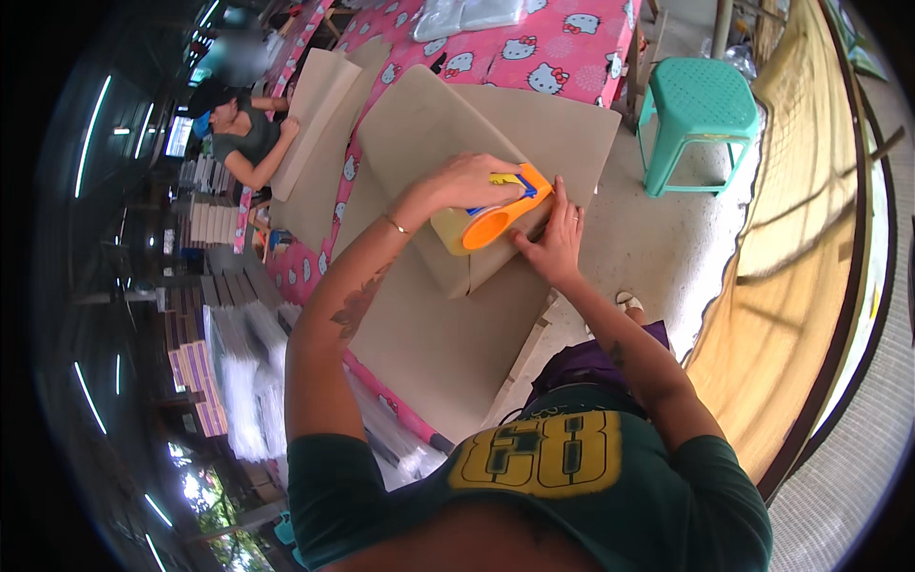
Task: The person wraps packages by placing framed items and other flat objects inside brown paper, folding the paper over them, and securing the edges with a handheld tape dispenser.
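Observation:
My left hand is closed around an orange and blue tape dispenser with a wide roll of clear tape. The dispenser rests against the near right end of a bundle wrapped in brown paper. My right hand lies on that same end, thumb and fingers apart, pressing the paper beside the dispenser's front. Under the bundle, brown paper sheets spread over the table. What the wrapping holds is hidden.
A pink patterned cloth covers the table, with clear plastic bags at its far side. A green stool stands right. At left, a co-worker handles brown paper. Stacked goods and plastic-wrapped bundles stand lower left.

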Tool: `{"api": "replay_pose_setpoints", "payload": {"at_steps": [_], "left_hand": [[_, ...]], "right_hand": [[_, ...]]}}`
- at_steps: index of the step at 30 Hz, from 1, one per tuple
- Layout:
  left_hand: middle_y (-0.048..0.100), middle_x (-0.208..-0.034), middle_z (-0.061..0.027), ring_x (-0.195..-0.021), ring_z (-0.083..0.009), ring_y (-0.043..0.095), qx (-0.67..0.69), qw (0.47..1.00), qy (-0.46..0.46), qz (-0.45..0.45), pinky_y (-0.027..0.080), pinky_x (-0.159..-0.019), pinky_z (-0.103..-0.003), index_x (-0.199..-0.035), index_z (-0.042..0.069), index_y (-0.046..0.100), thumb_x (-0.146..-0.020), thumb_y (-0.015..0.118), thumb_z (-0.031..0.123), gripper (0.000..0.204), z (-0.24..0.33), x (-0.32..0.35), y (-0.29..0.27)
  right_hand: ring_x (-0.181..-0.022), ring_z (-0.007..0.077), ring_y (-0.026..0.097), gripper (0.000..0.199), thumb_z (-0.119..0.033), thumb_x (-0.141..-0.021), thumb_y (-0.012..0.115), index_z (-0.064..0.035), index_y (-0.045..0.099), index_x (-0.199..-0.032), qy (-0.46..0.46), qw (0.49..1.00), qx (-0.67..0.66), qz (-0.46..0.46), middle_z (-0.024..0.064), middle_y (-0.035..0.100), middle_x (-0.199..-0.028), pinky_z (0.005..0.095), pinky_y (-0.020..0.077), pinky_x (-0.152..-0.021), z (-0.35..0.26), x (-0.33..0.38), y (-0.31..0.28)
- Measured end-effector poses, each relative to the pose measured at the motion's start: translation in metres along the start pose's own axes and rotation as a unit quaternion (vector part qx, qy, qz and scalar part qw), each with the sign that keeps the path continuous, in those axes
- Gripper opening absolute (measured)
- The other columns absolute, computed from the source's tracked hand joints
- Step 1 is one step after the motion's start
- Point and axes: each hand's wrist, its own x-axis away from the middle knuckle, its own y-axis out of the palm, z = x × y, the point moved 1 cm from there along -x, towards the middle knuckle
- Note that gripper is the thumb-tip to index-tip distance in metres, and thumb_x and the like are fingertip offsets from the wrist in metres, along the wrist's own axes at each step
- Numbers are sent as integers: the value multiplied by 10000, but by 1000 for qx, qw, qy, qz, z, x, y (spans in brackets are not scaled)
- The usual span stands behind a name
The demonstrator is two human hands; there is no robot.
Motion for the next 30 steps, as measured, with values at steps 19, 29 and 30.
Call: {"api": "replay_pose_setpoints", "payload": {"at_steps": [19, 29, 30], "left_hand": [[722, -946, -157, -796, -330, 692, -74, 944, -264, -186, 555, -754, -422, -1042, 103, 732, -856, 564, 420, 404, -137, 159, 63], [543, -1290, -321, -1252, -470, 502, -160, 827, -454, 290, 396, -1064, -495, -1504, 78, 338, -962, 563, 320, 634, -102, 222, 223], [414, -1414, -312, -1363, -426, 364, 26, 835, -385, 391, 301, -1128, -468, -1523, 34, 262, -991, 519, 328, 660, -92, 209, 227]], "right_hand": [[-1402, 377, 313, 747, -486, -769, 739, -346, 449, -1442, -47, 990, 119, -67, 236, 346, -1464, 580, 215, -1150, -2, 0, -15], [-1518, 303, 116, 862, -639, -926, 449, -39, 294, -1526, -218, 887, 386, -132, 147, 217, -1618, 641, 21, -1173, -36, 9, 29], [-1521, 290, 112, 872, -639, -939, 421, -12, 275, -1528, -233, 883, 381, -145, 146, 221, -1618, 644, 8, -1172, -43, 16, 38]]}}
